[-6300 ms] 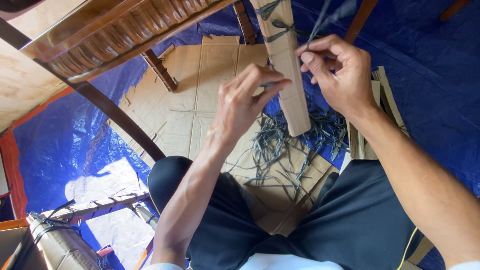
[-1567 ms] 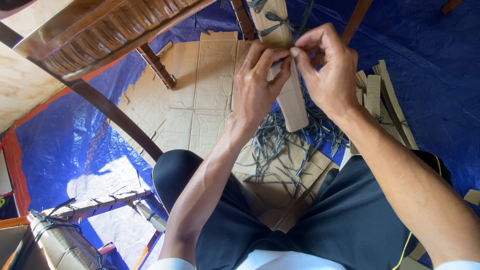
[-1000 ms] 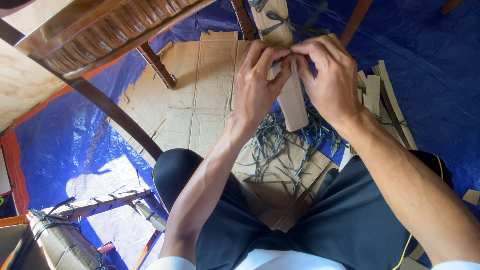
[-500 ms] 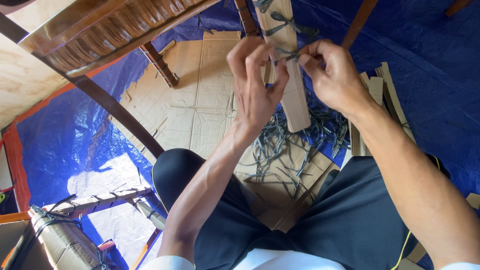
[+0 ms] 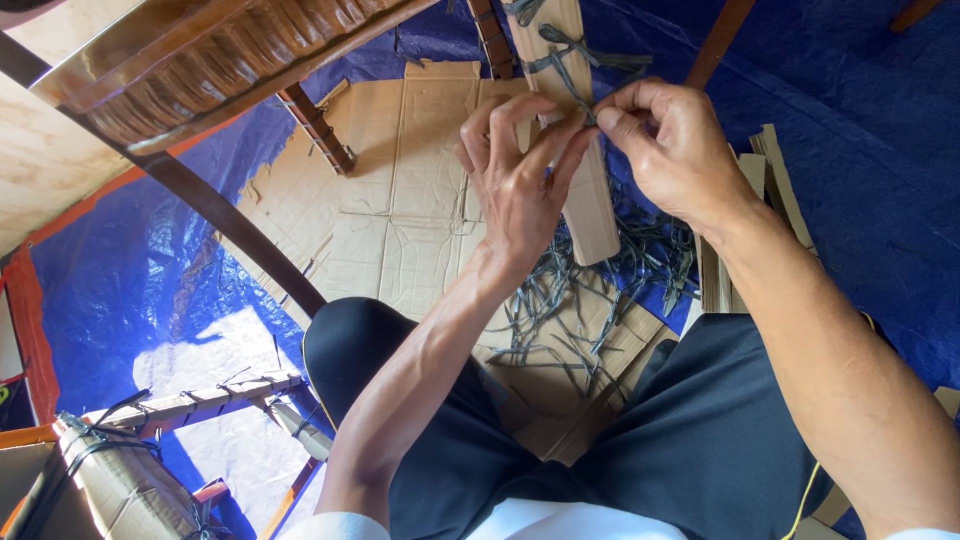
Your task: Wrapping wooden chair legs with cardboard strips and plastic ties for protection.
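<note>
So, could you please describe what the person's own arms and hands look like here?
Both forearms are bare: no gloves, watch or rings show on the left hand or right hand. White sleeve edges appear at the bottom of the picture. A thin yellow cord runs beside the right arm over dark trousers.

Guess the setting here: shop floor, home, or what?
Probably an informal furniture packing or workshop floor. A blue tarp covers the ground, flattened cardboard lies over it, cut grey straps are scattered about, and a carved wooden furniture piece stands at upper left.

Furniture workshop: tarpaulin [image 5: 150,270], cardboard wrapping [image 5: 400,200]
</note>
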